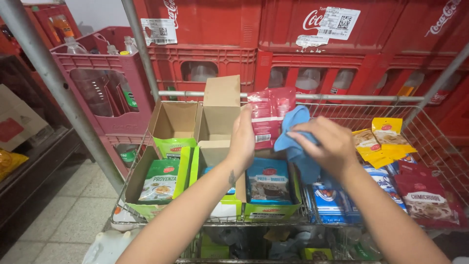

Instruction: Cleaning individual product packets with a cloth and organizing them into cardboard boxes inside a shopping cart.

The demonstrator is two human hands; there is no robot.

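My left hand (243, 139) holds a red and white sachet (267, 117) upright above the wire shelf. My right hand (326, 144) presses a blue cloth (294, 131) against the right side of that sachet. Below my hands stands a green carton (271, 211) with blue sachets (269, 182) in it. To its left are another green carton with green sachets (161, 180) and open brown box flaps (221, 98).
A wire shelf basket (420, 132) holds yellow packets (382, 139), blue packets (328, 203) and dark red packets (424, 198) at the right. Red bottle crates (312, 44) are stacked behind. A grey metal post (53, 83) slants at the left, beside a pink crate (105, 93).
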